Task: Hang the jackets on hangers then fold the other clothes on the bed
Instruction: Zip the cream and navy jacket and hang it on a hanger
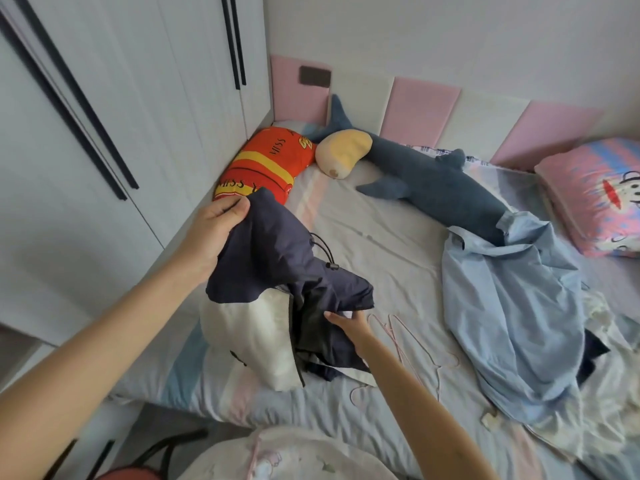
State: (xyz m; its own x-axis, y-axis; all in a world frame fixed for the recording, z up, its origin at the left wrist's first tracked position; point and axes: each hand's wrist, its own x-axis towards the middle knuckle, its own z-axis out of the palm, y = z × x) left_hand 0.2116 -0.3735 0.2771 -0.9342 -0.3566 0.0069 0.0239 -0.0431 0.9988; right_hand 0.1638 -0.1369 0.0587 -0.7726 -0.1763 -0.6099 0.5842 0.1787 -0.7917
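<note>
A navy and white jacket with a black drawstring is lifted over the left part of the bed. My left hand grips its upper navy edge and holds it up. My right hand pinches the navy fabric lower down, near the jacket's dark inner side. Thin pink wire hangers lie on the sheet just right of my right hand. A light blue shirt lies crumpled on the bed at the right, over other pale and dark clothes.
A white wardrobe with black handles stands close along the bed's left side. A red and yellow pillow, a blue shark plush and a pink cartoon pillow lie along the padded wall. A pale garment is at the bottom edge.
</note>
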